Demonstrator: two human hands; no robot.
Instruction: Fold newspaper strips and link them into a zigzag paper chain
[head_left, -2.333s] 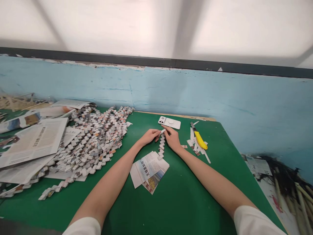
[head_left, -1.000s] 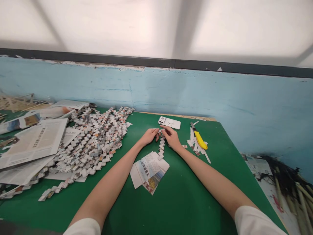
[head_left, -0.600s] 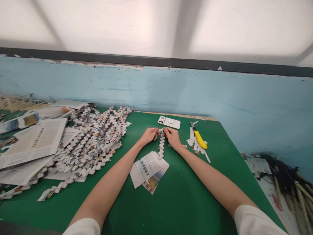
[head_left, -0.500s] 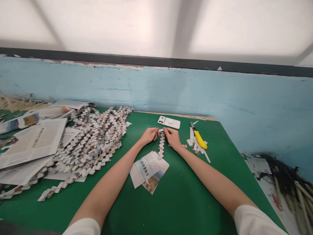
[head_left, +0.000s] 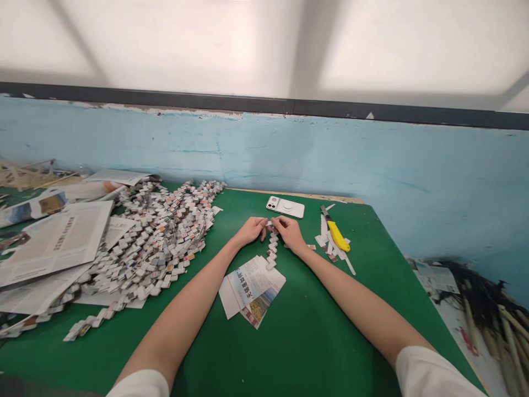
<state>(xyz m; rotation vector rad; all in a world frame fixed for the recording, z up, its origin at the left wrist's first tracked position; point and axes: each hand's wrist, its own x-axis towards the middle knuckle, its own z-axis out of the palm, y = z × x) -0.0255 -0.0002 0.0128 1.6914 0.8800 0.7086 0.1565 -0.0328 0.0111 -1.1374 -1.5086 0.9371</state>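
Observation:
A short zigzag chain of folded paper [head_left: 271,249] hangs down from between my hands, its lower end over the cut newspaper sheets [head_left: 253,289]. My left hand [head_left: 253,230] pinches the chain's upper end from the left. From the right, the fingers of my right hand [head_left: 289,231] are closed on the same end, where a small pale piece of paper shows between the fingertips. A white phone [head_left: 286,207] lies just beyond my hands. Right of them, a yellow-handled knife [head_left: 339,236] rests on loose paper strips [head_left: 330,249].
A large heap of folded paper chains [head_left: 165,237] covers the left of the green table [head_left: 314,342], beside newspaper sheets [head_left: 58,237]. A blue wall [head_left: 289,149] stands behind the table. Sticks and dark debris [head_left: 487,320] lie beyond the right edge.
My fingertips have come slightly closer together at the top of the chain, and less of the pale paper shows between them. The other things lie as before.

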